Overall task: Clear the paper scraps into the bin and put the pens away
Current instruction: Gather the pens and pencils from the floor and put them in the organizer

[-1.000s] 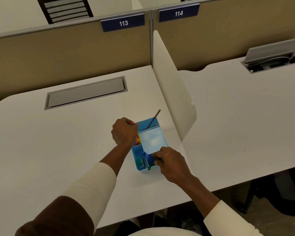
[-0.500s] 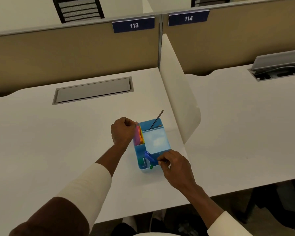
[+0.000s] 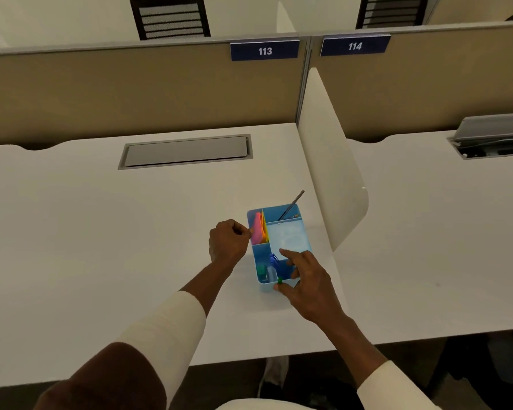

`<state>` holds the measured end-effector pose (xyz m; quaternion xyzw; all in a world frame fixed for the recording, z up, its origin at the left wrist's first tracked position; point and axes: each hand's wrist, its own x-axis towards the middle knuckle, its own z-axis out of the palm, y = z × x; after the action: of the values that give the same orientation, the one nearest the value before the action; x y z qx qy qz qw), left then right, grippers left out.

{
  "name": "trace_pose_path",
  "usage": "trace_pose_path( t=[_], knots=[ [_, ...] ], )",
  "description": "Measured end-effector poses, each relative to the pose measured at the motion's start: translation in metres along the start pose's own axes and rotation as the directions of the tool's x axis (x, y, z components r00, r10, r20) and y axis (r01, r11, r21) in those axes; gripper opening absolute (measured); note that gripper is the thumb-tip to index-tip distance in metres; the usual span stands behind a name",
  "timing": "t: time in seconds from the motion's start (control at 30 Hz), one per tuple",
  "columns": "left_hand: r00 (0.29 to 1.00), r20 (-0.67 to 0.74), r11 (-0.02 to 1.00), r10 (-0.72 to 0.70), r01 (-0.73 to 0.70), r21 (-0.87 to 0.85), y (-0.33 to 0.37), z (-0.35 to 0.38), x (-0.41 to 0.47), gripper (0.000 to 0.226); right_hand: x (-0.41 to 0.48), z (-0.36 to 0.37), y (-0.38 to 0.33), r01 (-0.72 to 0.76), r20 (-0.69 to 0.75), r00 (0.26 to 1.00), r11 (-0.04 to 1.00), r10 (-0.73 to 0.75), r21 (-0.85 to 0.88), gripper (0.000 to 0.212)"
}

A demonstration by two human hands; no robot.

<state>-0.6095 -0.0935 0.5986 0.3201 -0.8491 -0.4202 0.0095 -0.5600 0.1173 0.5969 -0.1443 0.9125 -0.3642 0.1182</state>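
**Hands at the blue organizer, near the divider edge**

Organizer (image 3: pixel 279 244), a blue compartmented desk tray, sits on the white surface (image 3: pixel 101 232) just left of the white side divider (image 3: pixel 332 184), with only a narrow strip of room between them. Its near end lies close to the surface's front edge, while the whole left stretch out to the closed grey cable hatch (image 3: pixel 187 150) lies bare.

Your left hand (image 3: pixel 227 242) is curled into a fist, fingers closed, knuckles touching the organizer's left wall beside the pink and orange sticky notes (image 3: pixel 259 229); I cannot tell whether it grips anything. Your right hand (image 3: pixel 304 281) rests over the near right corner, fingers spread open, forefinger reaching toward the pale lid panel (image 3: pixel 288 235), thumb by a small green-tipped piece (image 3: pixel 279 280) at the near rim. A dark pen (image 3: pixel 290 206) stands tilted in the far compartment, leaning toward the divider. A blue clip (image 3: pixel 273 259) lies in the near compartment.

Half a second ago your right fingers were pinched at that blue clip; now they have let go and spread. Your left fist has kept its place.
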Motion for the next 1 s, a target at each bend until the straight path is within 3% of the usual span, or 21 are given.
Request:
trace_pose_path(
  t=[0.1,0.27,0.57,0.83,1.0],
  knots=[
    [0.999,0.037,1.000,0.005,-0.005,0.001,-0.005,-0.001,-0.005,0.023,0.005,0.001,-0.005,0.007,0.022,1.000,0.999,-0.006,-0.041,0.066],
    [0.992,0.123,1.000,0.002,0.002,-0.029,-0.014,-0.005,-0.013,0.029,0.013,0.006,-0.013,-0.051,-0.066,0.997,0.998,0.050,-0.026,0.036],
    [0.983,0.182,1.000,0.002,0.003,-0.027,-0.022,-0.006,-0.032,0.041,0.020,0.012,-0.017,-0.038,-0.143,0.989,0.991,0.019,-0.130,0.033],
    [0.978,0.206,1.000,0.016,-0.014,-0.008,-0.024,-0.010,-0.036,0.047,0.024,0.006,-0.020,-0.021,-0.079,0.997,0.972,0.002,-0.235,0.027],
    [0.978,0.208,1.000,0.020,-0.017,-0.018,-0.026,-0.011,-0.036,0.048,0.023,0.011,-0.025,-0.053,-0.043,0.998,0.980,0.046,-0.193,0.045]
  ],
)
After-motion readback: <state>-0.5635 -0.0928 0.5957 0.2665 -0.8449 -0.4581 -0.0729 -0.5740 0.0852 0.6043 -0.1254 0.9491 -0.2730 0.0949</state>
